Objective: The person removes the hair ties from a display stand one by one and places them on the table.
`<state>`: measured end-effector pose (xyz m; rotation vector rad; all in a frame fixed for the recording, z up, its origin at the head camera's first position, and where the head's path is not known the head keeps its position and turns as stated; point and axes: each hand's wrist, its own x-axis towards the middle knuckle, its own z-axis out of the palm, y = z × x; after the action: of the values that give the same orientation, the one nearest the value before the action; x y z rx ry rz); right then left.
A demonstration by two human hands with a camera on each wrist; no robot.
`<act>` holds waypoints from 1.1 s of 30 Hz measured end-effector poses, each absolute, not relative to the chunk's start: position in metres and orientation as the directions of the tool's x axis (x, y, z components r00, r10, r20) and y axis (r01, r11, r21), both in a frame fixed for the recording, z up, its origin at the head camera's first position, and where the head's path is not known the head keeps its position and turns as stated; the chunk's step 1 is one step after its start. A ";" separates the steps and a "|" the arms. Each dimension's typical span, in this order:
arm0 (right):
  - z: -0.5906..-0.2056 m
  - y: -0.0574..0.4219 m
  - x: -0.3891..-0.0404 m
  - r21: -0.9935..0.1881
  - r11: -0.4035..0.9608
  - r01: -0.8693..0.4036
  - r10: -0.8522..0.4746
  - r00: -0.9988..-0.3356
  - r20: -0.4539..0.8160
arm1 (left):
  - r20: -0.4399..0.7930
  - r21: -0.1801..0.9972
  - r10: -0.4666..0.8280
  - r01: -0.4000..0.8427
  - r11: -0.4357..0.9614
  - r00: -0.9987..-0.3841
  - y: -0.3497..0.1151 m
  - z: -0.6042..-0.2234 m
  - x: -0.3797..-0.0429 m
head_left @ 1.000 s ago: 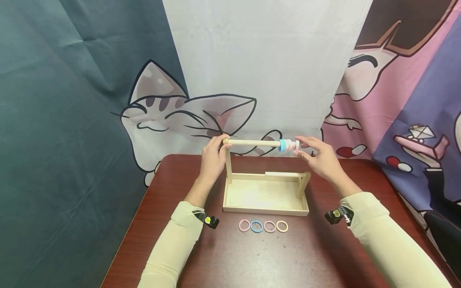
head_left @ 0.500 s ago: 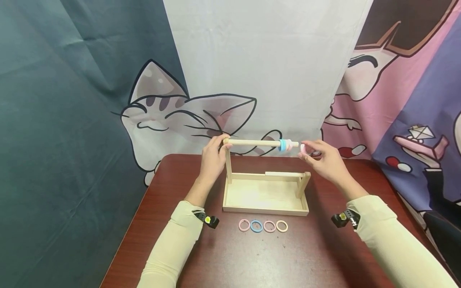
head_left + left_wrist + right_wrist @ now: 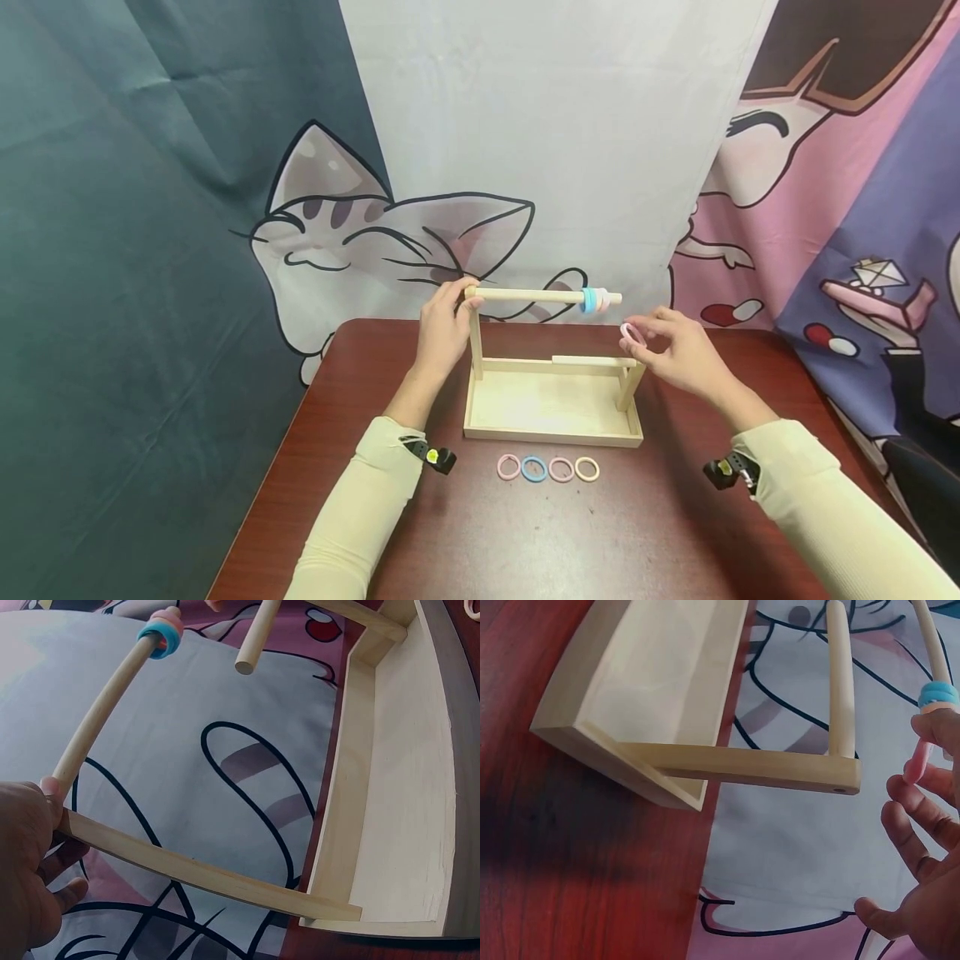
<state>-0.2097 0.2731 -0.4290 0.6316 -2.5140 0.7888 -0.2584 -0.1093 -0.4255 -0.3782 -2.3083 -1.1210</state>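
Observation:
A wooden rack stands on the table, its tall left post (image 3: 477, 346) carrying an upper dowel (image 3: 525, 295). At the top of that post my left hand (image 3: 444, 329) grips the joint between post and dowel, thumb in front. Blue rings (image 3: 588, 300) and paler pinkish ones sit near the dowel's free right end, which sticks out past them. A pink ring (image 3: 919, 761) is pinched between the thumb and fingers of my right hand (image 3: 678, 350). It is off the dowel, just below and right of its tip.
The rack's shallow tray (image 3: 551, 439) rests beneath, with a shorter right post (image 3: 632, 387) bearing a lower dowel (image 3: 592, 361). In front lie a pink ring (image 3: 499, 472), a blue ring (image 3: 526, 475), another pink ring (image 3: 552, 476) and a cream ring (image 3: 577, 475) in a row.
My right hand has drawn the pink ring off the dowel's right end, then moved it right and down, turning it. The left hand stays on the post.

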 end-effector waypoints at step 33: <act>-0.448 0.263 -0.173 -0.273 0.783 -0.559 -0.393 -0.785 0.479 | 0.553 0.650 0.020 0.447 0.614 -0.833 -0.110 -0.426 -0.257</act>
<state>-0.1731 0.2629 -0.4478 0.7202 -2.5747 0.5712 -0.2575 -0.1102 -0.4260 -0.3684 -2.3389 -1.1344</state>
